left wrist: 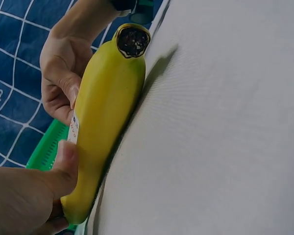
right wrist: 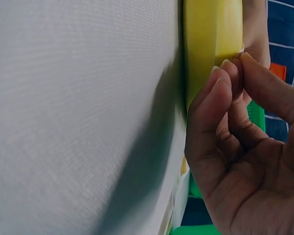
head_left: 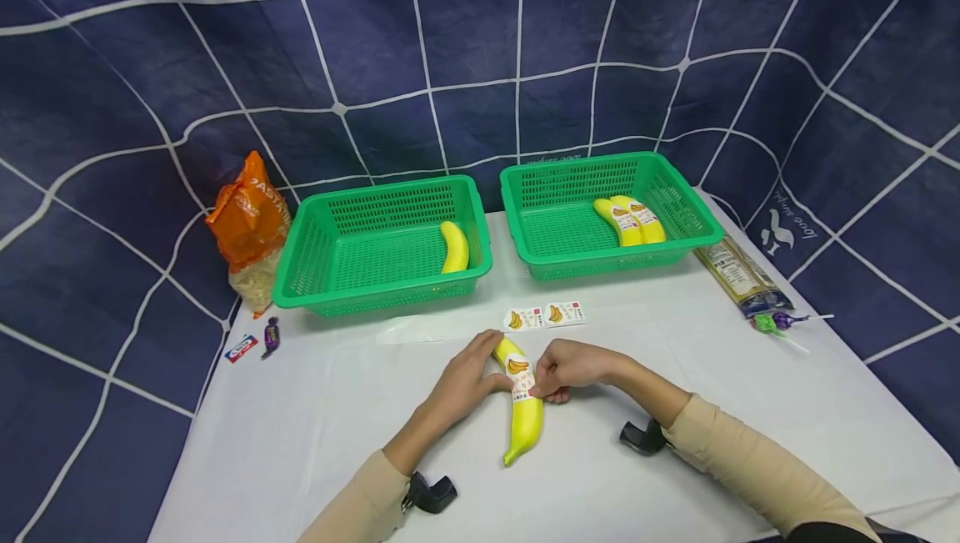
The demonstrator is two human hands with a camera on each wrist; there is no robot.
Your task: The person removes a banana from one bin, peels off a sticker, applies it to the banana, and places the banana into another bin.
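Note:
A yellow banana lies on the white table, its stem end toward me. On its upper face is a white sticker with a banana picture. My left hand holds the far half of the banana, fingers around the far tip and thumb against the side by the sticker. From the right, my right hand has its thumb and curled fingers at the sticker's edge. In the right wrist view, the thumb and fingertips pinch together at a small white edge of the sticker, close against the banana's side.
Beyond the hands lies a backing strip with two banana stickers. The left green basket holds one banana; the right green basket holds two stickered bananas. A pasta bag, candies, lollipops and a packet lie around.

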